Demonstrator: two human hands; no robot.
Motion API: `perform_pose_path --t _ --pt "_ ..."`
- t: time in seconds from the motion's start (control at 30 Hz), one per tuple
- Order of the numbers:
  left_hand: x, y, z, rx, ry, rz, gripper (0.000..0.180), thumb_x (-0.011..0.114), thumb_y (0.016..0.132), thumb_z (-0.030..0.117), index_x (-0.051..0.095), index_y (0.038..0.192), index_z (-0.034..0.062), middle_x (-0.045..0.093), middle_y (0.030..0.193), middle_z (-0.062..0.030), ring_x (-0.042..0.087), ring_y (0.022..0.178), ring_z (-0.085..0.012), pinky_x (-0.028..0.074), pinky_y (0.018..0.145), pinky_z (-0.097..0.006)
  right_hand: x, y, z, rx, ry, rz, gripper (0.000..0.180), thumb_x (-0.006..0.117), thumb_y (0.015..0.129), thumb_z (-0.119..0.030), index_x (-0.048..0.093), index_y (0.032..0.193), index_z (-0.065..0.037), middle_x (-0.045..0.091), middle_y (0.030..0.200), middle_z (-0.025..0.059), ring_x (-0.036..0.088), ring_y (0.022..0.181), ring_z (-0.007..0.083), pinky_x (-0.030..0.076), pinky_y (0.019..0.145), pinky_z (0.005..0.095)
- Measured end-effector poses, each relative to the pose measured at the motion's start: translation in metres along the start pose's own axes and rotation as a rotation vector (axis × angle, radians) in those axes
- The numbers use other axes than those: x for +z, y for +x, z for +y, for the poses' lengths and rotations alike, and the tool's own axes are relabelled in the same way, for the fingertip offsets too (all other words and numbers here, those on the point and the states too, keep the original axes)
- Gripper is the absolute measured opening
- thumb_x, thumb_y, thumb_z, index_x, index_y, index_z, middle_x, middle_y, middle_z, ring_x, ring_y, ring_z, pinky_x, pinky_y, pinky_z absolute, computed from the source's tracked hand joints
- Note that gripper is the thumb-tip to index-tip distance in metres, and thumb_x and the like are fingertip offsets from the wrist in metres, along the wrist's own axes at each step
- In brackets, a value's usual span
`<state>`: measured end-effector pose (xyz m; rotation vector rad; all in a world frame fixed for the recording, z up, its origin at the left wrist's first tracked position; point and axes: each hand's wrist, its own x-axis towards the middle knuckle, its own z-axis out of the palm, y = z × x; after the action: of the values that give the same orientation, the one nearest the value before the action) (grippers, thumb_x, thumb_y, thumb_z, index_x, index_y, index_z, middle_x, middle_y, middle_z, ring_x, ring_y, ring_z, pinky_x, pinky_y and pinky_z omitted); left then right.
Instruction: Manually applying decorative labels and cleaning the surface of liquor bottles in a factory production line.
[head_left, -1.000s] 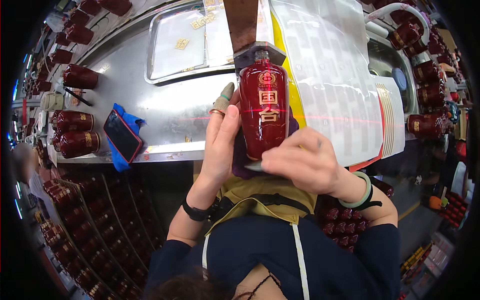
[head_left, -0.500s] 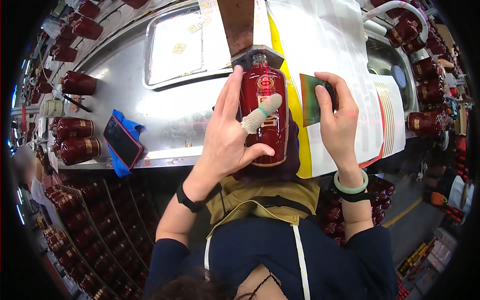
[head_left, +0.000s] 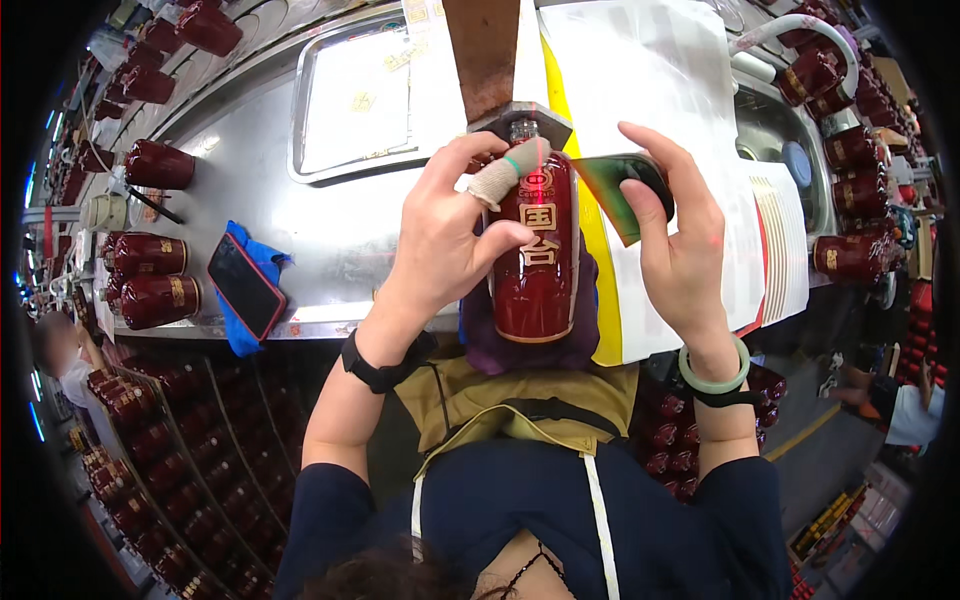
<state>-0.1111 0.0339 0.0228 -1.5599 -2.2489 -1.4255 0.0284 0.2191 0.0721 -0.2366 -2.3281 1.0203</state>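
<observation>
Steel bench (head_left: pixel 370 235), tray (head_left: pixel 355 168) at eleven o'clock, sink (head_left: pixel 765 115) at two, racked bottles (head_left: pixel 150 465) at eight, red bottle (head_left: pixel 535 295) at three from open-fingered left hand (head_left: pixel 432 240), right hand (head_left: pixel 688 245) pinching scraper (head_left: pixel 610 185).

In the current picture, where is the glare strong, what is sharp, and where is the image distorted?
Head view: glare washes out the tray, leaving its gold pieces faint; head view: the steel table shines brightly in places; head view: gold characters on the red bottle look fairly sharp; head view: fisheye distortion grows toward the rim, and the corners are black.
</observation>
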Motion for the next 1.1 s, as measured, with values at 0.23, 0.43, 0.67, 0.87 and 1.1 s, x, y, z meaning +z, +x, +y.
perform_pose_path --t 0.23,0.43,0.67,0.87,1.1 --pt "0.026 0.002 0.022 -0.726 -0.967 0.276 0.035 0.065 0.105 0.027 0.065 0.127 -0.0001 0.068 0.117 -0.0085 0.065 0.103 -0.014 0.055 0.087 -0.028 0.027 0.017 0.001 0.454 0.548 -0.091 0.033 0.068 0.101 -0.021 0.058 0.123 0.001 0.064 0.098 0.0043 0.059 0.089 0.0083 0.051 0.079 0.0266" --pt "0.034 0.004 0.026 -0.763 -1.092 0.31 0.037 0.07 0.102 0.022 0.057 0.132 0.0048 0.068 0.119 -0.0075 0.066 0.104 -0.0127 0.056 0.089 -0.03 0.056 0.0 0.019 0.618 0.806 -0.072 0.04 0.078 0.097 -0.025 0.055 0.121 -0.002 0.061 0.097 0.0016 0.057 0.088 0.007 0.049 0.078 0.0229" --pt "0.035 0.003 0.023 -0.734 -1.108 0.298 0.035 0.067 0.104 0.023 0.057 0.132 0.0051 0.067 0.119 -0.0072 0.065 0.105 -0.0122 0.054 0.092 -0.029 0.054 0.001 0.021 0.591 0.755 -0.116 0.038 0.077 0.098 -0.021 0.054 0.121 -0.003 0.062 0.096 0.0007 0.056 0.09 0.0065 0.048 0.079 0.0224" --pt "0.037 0.001 0.023 -0.738 -1.094 0.289 0.033 0.063 0.106 0.023 0.057 0.132 0.0043 0.067 0.119 -0.0074 0.064 0.106 -0.0121 0.054 0.092 -0.029 0.048 0.004 0.027 0.66 0.794 -0.159 0.041 0.08 0.095 -0.024 0.057 0.122 -0.003 0.063 0.1 0.0013 0.058 0.092 0.008 0.049 0.082 0.0244" --pt "0.022 -0.008 0.024 -0.855 -1.084 0.299 0.045 0.043 0.114 0.037 0.054 0.139 0.0005 0.065 0.131 -0.0108 0.064 0.116 -0.0155 0.05 0.103 -0.031 0.018 0.041 0.012 -0.048 0.019 0.014 0.034 0.052 0.101 -0.004 0.065 0.132 -0.006 0.066 0.112 0.0124 0.06 0.094 0.0282 0.048 0.088 0.036"
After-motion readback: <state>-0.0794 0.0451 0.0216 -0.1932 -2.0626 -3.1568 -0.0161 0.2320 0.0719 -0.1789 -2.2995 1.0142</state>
